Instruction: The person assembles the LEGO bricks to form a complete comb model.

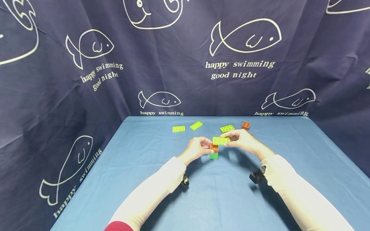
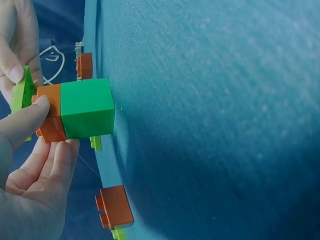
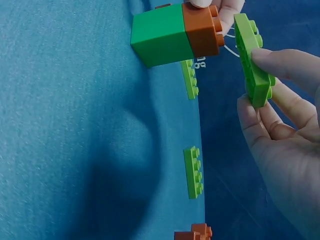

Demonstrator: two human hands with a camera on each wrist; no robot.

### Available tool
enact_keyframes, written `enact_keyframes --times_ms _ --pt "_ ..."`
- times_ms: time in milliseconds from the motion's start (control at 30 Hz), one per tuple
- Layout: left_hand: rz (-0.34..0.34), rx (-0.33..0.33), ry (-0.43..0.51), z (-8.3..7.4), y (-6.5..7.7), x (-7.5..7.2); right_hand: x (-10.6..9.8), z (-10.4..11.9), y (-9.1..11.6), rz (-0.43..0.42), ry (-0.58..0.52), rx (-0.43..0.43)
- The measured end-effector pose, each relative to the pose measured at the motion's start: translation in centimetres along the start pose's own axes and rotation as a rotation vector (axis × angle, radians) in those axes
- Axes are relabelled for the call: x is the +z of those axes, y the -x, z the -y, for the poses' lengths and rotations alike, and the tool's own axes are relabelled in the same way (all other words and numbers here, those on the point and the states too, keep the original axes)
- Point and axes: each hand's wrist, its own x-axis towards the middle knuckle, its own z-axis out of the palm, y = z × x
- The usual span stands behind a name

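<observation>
My left hand (image 1: 198,147) pinches an orange studded toy brick (image 1: 214,147) between thumb and fingers. This brick sits on top of a green block (image 2: 89,108), the two joined in a small upright stack. With thumb and fingertips, my right hand (image 1: 242,138) holds a flat lime-green brick (image 1: 221,141), studs up. The lime brick is tilted close over the orange brick's studs, and in the right wrist view a gap shows between its underside and those studs (image 3: 218,25).
Toward the back of the blue-covered table (image 1: 162,166) lie more lime bricks, one at the left (image 1: 179,129), one beside it (image 1: 196,125) and one behind my right hand (image 1: 227,128). An orange brick (image 1: 246,125) lies at the back right, another partly hidden. A dark printed curtain (image 1: 190,77) hangs behind.
</observation>
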Motion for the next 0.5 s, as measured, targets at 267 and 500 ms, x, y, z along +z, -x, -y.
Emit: enact_keyframes --times_ms 267,500 --pt "0.003 -0.006 0.0 -0.23 0.02 -0.04 0.63 -0.41 0.04 0.048 -0.04 -0.03" --pt "-0.007 -0.004 0.002 -0.24 0.07 0.01 0.87 -0.6 0.02 0.068 -0.042 -0.015"
